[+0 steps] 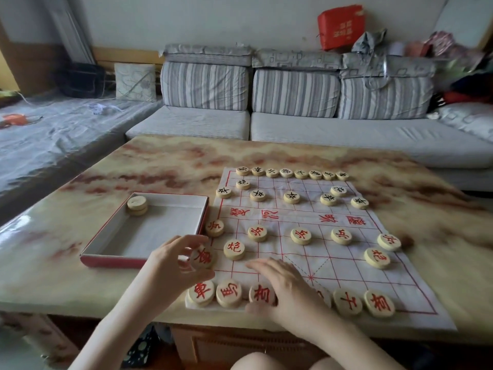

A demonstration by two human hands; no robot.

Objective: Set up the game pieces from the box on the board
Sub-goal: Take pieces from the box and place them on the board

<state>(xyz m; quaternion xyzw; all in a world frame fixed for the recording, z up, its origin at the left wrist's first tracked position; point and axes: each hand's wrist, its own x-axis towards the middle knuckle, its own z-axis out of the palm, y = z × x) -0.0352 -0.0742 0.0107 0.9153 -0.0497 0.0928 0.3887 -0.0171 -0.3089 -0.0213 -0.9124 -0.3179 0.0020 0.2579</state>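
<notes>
Our left hand (176,259) pinches a round wooden piece (202,257) between thumb and fingers, holding it tilted with its red character facing up toward us, just above the near left corner of the board (360,268). Our right hand (285,285) lies flat and spread on the near row, fingers pointing left, its thumb side touching a piece (262,294) and its palm hiding at least one more; we cannot tell whether it grips anything underneath.

Just beyond the left hand sits the open box (149,231), with a small stack of two pieces (137,205) in its far corner. Beyond both hands the red pawns and cannons stand in their rows, and the black set lines the far edge.

What could go wrong: the board is a thin creased cloth, so a drag of the flat right hand could pull it and slide the near row out of line. The tilted piece could also slip from the pinch and knock the neighbours below it.

The pieces are discs, so they have no long axis; only the character's facing matters. The board's long axis runs away from us.
</notes>
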